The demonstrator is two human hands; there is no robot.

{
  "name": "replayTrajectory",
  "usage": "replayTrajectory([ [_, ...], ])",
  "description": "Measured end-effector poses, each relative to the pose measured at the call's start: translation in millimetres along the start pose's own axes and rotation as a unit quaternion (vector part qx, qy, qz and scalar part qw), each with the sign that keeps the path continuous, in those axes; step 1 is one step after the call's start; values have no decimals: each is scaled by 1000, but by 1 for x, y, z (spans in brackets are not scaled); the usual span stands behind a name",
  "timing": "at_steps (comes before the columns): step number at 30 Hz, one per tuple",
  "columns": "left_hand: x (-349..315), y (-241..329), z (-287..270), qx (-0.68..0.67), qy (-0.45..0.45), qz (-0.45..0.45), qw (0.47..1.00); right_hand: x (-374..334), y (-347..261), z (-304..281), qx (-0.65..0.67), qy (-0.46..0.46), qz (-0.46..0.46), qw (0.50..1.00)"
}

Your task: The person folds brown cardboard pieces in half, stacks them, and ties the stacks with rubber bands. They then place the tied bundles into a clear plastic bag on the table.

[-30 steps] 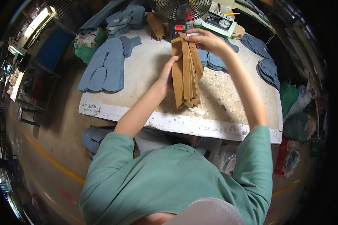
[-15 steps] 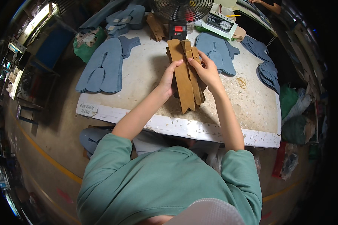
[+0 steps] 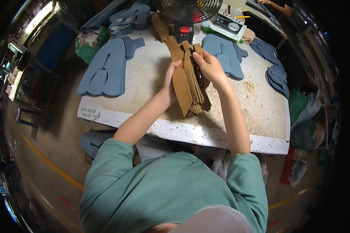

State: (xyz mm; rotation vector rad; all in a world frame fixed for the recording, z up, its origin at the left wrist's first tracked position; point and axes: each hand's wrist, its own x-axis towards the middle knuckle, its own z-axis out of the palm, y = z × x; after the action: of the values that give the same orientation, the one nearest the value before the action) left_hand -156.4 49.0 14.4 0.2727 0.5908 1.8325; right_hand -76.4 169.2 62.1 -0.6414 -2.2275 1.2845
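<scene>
Between my two hands, above the table, is a bundle of brown leather strips (image 3: pixel 189 83). My left hand (image 3: pixel 171 79) grips the bundle's left side, thumb lying over the front strip. On the right side my right hand (image 3: pixel 210 70) is closed round the strips, its thumb near their upper end. The strips fan apart at the lower ends, and the leftmost one bends away at the top. Most of the fingers of both hands are hidden behind the leather. Another brown bundle of strips (image 3: pixel 159 27) lies beyond, left of the black fan.
Stacks of blue-grey cut pieces lie left (image 3: pixel 105 70) and right (image 3: pixel 223 54) on the white table (image 3: pixel 144 81). A black fan (image 3: pixel 188 11) stands at the back, a white box (image 3: pixel 227 23) beside it. Rubber bands (image 3: pixel 249 87) lie right. Another person's hand (image 3: pixel 265 2) shows far right.
The strips, held closer together before, are now spread and bent, with the leftmost strip curving away. My hands keep hold of the bundle, with only slight shifts.
</scene>
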Motion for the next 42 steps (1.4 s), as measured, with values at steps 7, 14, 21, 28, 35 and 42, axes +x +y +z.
replayTrajectory([
  [7,2,1,-3,-9,13,-28,999,11,-10,-16,-68,-22,2,997],
  [14,4,-4,-3,-36,-123,41,991,-9,-42,51,-467,61,-112,875],
  [21,8,-6,-9,-11,10,28,1000,2,-43,19,-298,12,-132,945],
  [28,6,-6,-8,-17,0,55,998,-5,-45,33,-291,-29,-54,955],
  [35,2,-2,1,97,74,76,990,-10,-27,16,-126,-71,-33,989],
  [42,-2,10,5,124,41,38,991,-17,-26,-3,271,-115,73,953],
])
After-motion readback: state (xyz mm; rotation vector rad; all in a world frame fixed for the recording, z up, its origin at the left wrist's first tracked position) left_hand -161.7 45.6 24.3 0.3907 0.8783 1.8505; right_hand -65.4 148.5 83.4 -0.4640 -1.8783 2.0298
